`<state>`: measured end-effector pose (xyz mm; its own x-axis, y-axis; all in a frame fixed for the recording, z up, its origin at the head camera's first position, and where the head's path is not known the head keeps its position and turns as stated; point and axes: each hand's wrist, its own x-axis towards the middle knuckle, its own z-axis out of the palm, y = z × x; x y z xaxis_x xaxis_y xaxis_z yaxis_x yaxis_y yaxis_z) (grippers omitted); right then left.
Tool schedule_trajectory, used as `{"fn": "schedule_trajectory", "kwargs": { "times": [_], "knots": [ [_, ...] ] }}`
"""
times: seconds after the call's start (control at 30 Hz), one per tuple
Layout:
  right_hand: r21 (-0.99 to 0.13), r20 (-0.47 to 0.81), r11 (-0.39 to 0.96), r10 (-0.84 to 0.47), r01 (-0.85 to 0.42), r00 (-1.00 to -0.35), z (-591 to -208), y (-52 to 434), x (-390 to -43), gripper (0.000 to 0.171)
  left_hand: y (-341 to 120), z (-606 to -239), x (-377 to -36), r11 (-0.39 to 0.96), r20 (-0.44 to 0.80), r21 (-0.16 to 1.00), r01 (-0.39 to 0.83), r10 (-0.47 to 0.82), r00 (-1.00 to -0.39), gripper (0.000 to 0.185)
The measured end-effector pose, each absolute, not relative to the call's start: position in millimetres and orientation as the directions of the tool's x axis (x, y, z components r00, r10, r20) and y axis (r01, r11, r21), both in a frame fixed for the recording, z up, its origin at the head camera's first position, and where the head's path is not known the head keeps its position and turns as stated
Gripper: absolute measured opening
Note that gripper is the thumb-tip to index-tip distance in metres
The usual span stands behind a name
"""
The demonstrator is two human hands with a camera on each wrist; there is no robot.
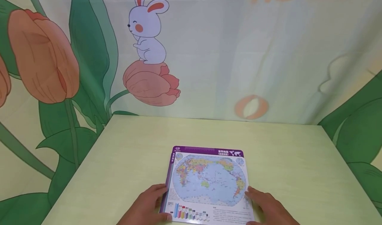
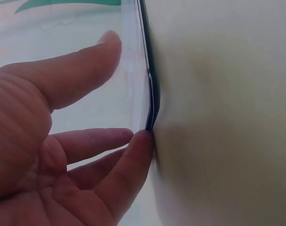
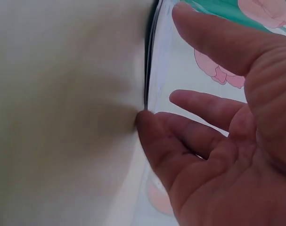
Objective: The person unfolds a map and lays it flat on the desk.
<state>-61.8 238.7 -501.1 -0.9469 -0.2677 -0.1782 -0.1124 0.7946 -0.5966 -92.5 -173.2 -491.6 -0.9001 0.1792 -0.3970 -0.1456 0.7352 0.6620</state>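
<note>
A flat world map board with a purple border lies on the table, with small bar charts and text along its bottom. At its left edge is my left hand, whose thumb overlaps the lower left corner in the head view. In the left wrist view, a fingertip of the left hand touches the thin dark edge, and the thumb stands off above the board. My right hand is at the right edge. The right wrist view shows a fingertip of the right hand against that edge, thumb raised away from it.
The pale yellow-green table extends around the board. Behind it hangs a curtain printed with a white rabbit and tulips. More printed leaves and flowers flank the table on both sides.
</note>
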Motion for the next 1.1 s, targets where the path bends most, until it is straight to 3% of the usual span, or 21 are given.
{"fn": "schedule_trajectory", "kwargs": {
  "times": [0.17, 0.3, 0.5, 0.6, 0.93, 1.1],
  "knots": [
    [-0.551, -0.140, 0.811, -0.320, -0.195, -0.937, -507.1, 231.8, -55.8, 0.102, -174.3, -491.6, -92.8, 0.697, -0.412, 0.705, -0.132, 0.251, -0.876, 0.091],
    [-0.522, -0.148, 0.824, -0.343, -0.221, -0.928, -513.1, 230.5, -55.0, 0.092, -174.5, -491.7, -92.4, 0.713, -0.414, 0.692, -0.115, 0.261, -0.872, 0.089],
    [-0.485, 0.079, 0.773, -0.426, -0.408, -0.901, -522.8, 235.8, -52.3, 0.075, -175.4, -490.4, -91.9, 0.720, -0.393, 0.691, -0.069, 0.294, -0.871, 0.080],
    [-0.475, 0.129, 0.761, -0.436, -0.441, -0.891, -526.2, 236.4, -51.4, 0.071, -176.1, -490.7, -92.2, 0.721, -0.387, 0.690, -0.057, 0.302, -0.871, 0.080],
    [-0.436, 0.093, 0.786, -0.445, -0.438, -0.891, -521.1, 232.0, -50.2, 0.075, -177.2, -491.0, -93.2, 0.727, -0.371, 0.687, -0.017, 0.330, -0.868, 0.080],
    [-0.449, -0.003, 0.809, -0.426, -0.380, -0.905, -511.5, 228.3, -52.7, 0.063, -177.8, -490.0, -91.7, 0.707, -0.333, 0.707, 0.033, 0.373, -0.866, 0.078]
  ]
}}
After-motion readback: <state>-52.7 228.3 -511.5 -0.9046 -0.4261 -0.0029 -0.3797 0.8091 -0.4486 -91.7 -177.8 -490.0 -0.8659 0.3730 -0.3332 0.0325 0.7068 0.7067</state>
